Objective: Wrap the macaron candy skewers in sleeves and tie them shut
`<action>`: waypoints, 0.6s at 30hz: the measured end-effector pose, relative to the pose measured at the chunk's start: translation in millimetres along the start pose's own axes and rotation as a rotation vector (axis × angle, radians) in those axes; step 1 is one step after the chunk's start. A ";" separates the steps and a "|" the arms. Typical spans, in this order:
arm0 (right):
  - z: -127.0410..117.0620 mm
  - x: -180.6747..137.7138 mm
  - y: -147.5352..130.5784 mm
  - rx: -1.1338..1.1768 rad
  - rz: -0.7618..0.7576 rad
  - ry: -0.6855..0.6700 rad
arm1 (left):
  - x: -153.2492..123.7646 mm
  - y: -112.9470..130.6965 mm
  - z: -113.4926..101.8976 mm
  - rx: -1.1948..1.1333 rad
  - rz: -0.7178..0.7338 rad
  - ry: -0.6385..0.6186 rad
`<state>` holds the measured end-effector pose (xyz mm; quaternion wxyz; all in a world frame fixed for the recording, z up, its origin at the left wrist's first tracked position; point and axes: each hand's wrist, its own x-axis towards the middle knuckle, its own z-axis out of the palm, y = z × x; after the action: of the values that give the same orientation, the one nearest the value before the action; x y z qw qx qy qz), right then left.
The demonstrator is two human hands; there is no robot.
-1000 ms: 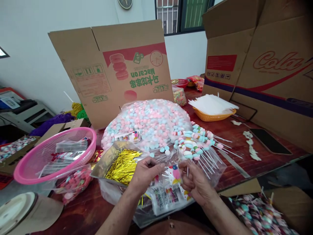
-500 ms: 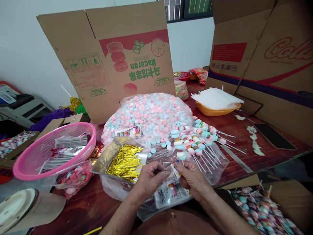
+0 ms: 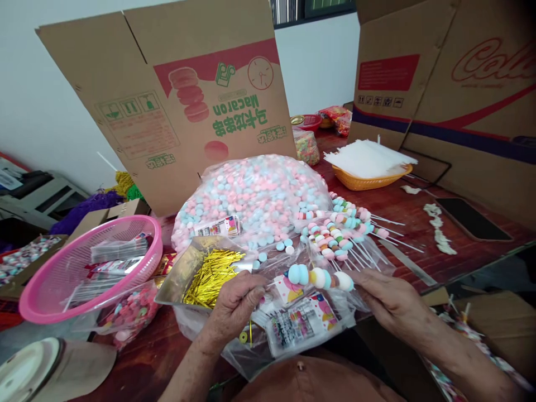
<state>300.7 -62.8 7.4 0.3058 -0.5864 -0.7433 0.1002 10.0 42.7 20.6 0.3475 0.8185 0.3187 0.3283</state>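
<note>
Between my two hands a candy skewer [image 3: 320,278] is held level, its blue, white, yellow and brown round candies in a row. My left hand [image 3: 239,298] is closed in a pinch by its left end, on what looks like its thin stick. My right hand [image 3: 387,298] has its fingers closed at the right end, against the last white candy; the fingertips are partly hidden. Below lies a stack of printed plastic bags [image 3: 299,326]. Gold twist ties [image 3: 213,276] fill a metal tray left of my left hand. More candy skewers [image 3: 335,240] lie behind on clear plastic.
A large bag of pink and blue candies [image 3: 255,195] leans before an open carton [image 3: 184,139]. At left stand a pink basket [image 3: 29,296] and a lidded cup [image 3: 79,363]. On the right are an orange basket of white sticks [image 3: 364,181], a phone [image 3: 475,218] and a metal ruler [image 3: 408,262].
My hands were close together over the bags. My right hand has moved right, my left slightly left and down, and the candy skewer now spans the gap. The view has shifted slightly.
</note>
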 end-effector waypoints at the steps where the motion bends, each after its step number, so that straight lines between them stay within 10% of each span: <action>1: -0.5 -0.6 1.4 -0.030 -0.002 0.000 | 0.3 -0.7 -0.2 0.009 0.008 0.006; 18: -12.4 -7.0 10.3 -0.245 -0.128 -0.067 | 23.0 15.0 -3.0 0.327 0.217 -0.171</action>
<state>317.0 -68.9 9.7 0.2127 -0.5671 -0.7957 0.0082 25.5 52.7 41.2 0.1986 0.9183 0.2472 0.2370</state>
